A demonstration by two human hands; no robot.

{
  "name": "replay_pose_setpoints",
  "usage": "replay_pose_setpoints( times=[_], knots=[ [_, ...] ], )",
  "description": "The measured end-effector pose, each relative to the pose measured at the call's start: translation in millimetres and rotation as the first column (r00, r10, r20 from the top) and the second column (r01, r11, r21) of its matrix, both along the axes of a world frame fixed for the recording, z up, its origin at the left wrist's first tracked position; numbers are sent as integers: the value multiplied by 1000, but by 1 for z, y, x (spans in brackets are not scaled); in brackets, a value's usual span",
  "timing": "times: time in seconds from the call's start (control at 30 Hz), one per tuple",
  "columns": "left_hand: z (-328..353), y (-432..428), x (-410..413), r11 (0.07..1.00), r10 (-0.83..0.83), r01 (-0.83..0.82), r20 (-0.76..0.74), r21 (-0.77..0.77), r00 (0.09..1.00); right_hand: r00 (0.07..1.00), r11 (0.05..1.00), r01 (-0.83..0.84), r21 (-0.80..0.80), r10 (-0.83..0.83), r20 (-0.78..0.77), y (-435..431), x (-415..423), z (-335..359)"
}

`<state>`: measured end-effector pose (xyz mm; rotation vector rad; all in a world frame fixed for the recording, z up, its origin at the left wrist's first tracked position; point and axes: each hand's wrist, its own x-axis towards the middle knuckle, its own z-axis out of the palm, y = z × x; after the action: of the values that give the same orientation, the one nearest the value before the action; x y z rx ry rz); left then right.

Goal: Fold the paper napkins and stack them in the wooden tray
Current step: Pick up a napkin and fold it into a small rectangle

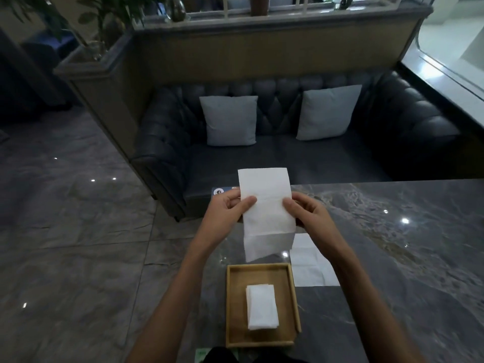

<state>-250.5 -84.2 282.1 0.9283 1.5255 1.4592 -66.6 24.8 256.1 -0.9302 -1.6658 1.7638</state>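
I hold a white paper napkin (265,208) upright in the air above the table. My left hand (230,208) pinches its left edge and my right hand (305,210) pinches its right edge, thumbs on the near face. The sheet hangs long, with a thinner single layer at its bottom. Below it, near the table's front edge, sits the wooden tray (231,307), and a small stack of folded napkins (262,307) lies in its middle. Another napkin (309,263) lies flat on the table right of the tray, partly under my right forearm.
The dark marble table (406,258) stretches away to the right. A blue tissue pack (222,192) peeks out behind my left hand at the table's far edge. Beyond stands a dark sofa (288,158) with two grey cushions. Tiled floor lies to the left.
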Motion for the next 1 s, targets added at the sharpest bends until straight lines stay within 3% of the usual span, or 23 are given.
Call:
replay_pose_setpoints(
  times=[0.37, 0.53, 0.83, 1.0],
  knots=[
    [12, -4, -13, 984, -174, 171, 47, 52, 984, 990, 988, -43, -151, 22, -140, 10, 6, 15],
    [7, 0, -12, 980, -170, 165, 34, 112, 985, 987, 997, -51, -55, 42, -155, 12, 11, 19],
    [2, 3, -12, 980, -157, 140, 112, 142, 981, 967, 992, -104, -70, 84, -239, 18, 15, 25],
    [2, 6, -9, 982, -140, 126, 97, 139, 985, 995, 994, -35, 106, 44, -84, 16, 11, 27]
  ],
)
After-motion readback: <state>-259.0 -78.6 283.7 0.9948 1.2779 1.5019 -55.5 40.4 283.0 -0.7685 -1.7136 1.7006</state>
